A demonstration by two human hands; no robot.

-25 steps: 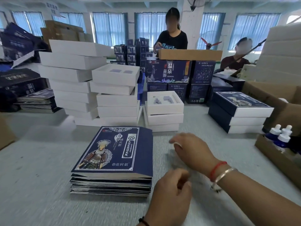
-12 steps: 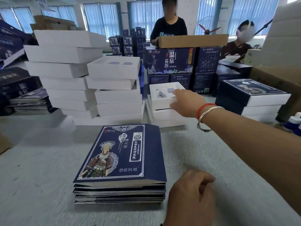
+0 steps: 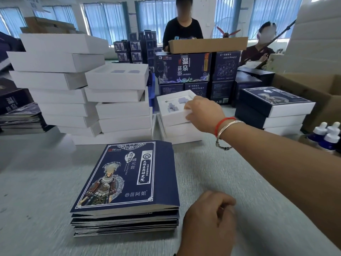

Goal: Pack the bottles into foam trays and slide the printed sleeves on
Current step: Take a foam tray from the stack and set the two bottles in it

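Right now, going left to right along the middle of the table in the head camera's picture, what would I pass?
Tall stack of white trays → shorter stack of white trays → the open foam tray that the right hand grips → sleeved navy boxes → dropper bottles.

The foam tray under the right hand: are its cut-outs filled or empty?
Empty: the foam tray shows bare cut-outs; the dropper bottles stand apart.

A brown carton (image 3: pixel 208 45) tops navy printed boxes (image 3: pixel 184 68) behind the table (image 3: pixel 36 182).
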